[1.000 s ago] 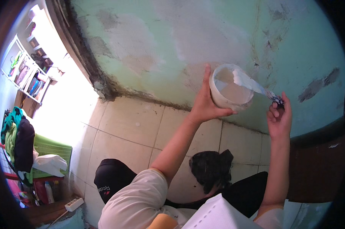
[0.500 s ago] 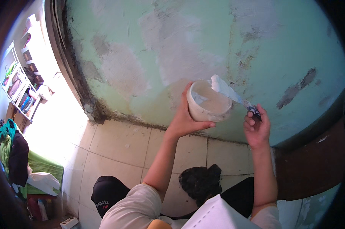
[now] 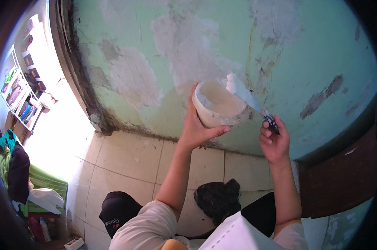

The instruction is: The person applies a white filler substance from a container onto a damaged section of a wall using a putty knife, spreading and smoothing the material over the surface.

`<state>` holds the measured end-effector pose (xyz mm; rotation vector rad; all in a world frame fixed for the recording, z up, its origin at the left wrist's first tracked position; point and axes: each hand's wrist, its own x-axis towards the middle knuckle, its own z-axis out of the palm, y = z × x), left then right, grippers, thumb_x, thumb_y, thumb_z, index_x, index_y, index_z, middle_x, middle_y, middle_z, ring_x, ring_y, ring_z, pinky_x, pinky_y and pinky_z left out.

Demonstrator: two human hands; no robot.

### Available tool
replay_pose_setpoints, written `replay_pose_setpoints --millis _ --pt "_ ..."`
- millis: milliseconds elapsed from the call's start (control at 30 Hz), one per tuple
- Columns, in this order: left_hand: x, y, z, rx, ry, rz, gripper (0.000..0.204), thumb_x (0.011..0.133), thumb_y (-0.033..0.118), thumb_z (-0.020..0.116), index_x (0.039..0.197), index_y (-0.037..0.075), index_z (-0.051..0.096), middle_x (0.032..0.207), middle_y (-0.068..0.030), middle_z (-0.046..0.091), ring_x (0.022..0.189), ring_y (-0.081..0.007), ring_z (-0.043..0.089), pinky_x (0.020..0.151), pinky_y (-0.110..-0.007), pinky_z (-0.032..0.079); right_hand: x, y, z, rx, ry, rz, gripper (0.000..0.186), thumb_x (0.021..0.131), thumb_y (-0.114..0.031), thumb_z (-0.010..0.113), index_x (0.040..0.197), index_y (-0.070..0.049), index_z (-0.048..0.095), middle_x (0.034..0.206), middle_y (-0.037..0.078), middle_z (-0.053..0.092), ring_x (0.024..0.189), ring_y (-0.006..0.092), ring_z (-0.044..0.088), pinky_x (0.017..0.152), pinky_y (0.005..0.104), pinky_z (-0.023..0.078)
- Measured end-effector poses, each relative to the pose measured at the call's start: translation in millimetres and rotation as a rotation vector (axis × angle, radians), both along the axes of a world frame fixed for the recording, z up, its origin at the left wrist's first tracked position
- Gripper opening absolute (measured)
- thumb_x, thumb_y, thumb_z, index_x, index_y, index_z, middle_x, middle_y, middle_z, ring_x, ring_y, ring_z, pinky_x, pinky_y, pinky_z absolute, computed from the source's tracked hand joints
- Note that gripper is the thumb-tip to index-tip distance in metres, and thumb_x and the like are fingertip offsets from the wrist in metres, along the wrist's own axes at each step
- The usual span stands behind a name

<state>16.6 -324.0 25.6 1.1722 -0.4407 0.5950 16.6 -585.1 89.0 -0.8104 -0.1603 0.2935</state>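
Note:
My left hand (image 3: 197,130) is wrapped round a round white tub (image 3: 215,118), tilted so its open top shows pale filler smeared inside. My right hand (image 3: 276,141) grips the dark handle of a putty knife (image 3: 257,106). White filler paste (image 3: 237,86) is heaped on the far end of its blade, which is over the tub's right rim. Behind both stands a green wall (image 3: 126,25) with several whitish filled patches (image 3: 188,50) and a bare grey scar (image 3: 322,96) at the right.
A crumpled black plastic bag (image 3: 217,200) lies on the tiled floor (image 3: 126,154) between my knees. At the left are a green basket (image 3: 51,183) with clothes and a white rack (image 3: 22,93). A dark brown panel (image 3: 338,175) stands at the right.
The tub and my left hand have shifted slightly left and up. My right hand and the loaded putty knife have also moved a little left.

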Motion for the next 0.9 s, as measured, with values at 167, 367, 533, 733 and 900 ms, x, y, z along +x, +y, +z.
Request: replay_pose_setpoints --millis 167,367,533,733,900 --pt "0 -4 5 -0.036 0.002 -0.003 0.139 0.057 0.027 0.1 0.159 -0.001 0.01 0.149 -0.0173 0.041 0.138 -0.028 0.044 0.114 -0.043 0.041 -2 -5 -1 0.006 0.016 -0.029 0.025 0.105 -0.027 0.054 0.111 -0.005 0.064 0.088 0.011 0.072 0.067 0.0167 0.064 0.049 0.0256 0.047" --pt "8 2 -10 -0.029 0.055 -0.067 0.135 0.057 0.024 0.098 0.159 0.0 0.013 0.15 -0.0166 0.039 0.139 -0.0266 0.043 0.114 -0.041 0.041 1 -1 -3 0.005 0.032 0.044 0.025 0.104 -0.03 0.058 0.11 -0.007 0.065 0.089 0.008 0.072 0.07 0.0143 0.066 0.051 0.0248 0.048" --pt "12 0 -12 0.04 0.01 0.048 0.132 0.058 0.026 0.098 0.159 0.001 0.017 0.151 -0.0159 0.039 0.139 -0.0274 0.044 0.114 -0.042 0.04 2 -4 5 0.064 -0.076 0.012 0.028 0.104 -0.03 0.058 0.112 -0.004 0.065 0.094 0.008 0.074 0.074 0.0142 0.066 0.058 0.0248 0.049" --pt "9 -1 -9 0.011 0.062 0.07 0.136 0.056 0.03 0.099 0.16 0.001 0.016 0.151 -0.0166 0.04 0.138 -0.0284 0.046 0.114 -0.042 0.041 2 -10 10 0.096 -0.11 -0.02 0.027 0.105 -0.028 0.057 0.11 -0.003 0.065 0.096 0.01 0.074 0.074 0.0139 0.066 0.057 0.0246 0.047" --pt "4 -8 2 -0.014 0.041 0.047 0.138 0.057 0.03 0.099 0.16 0.0 0.013 0.15 -0.0179 0.042 0.137 -0.0292 0.047 0.114 -0.043 0.041 -4 -9 8 0.092 -0.099 -0.025 0.028 0.105 -0.029 0.056 0.11 -0.003 0.064 0.096 0.01 0.075 0.073 0.0139 0.066 0.058 0.025 0.048"
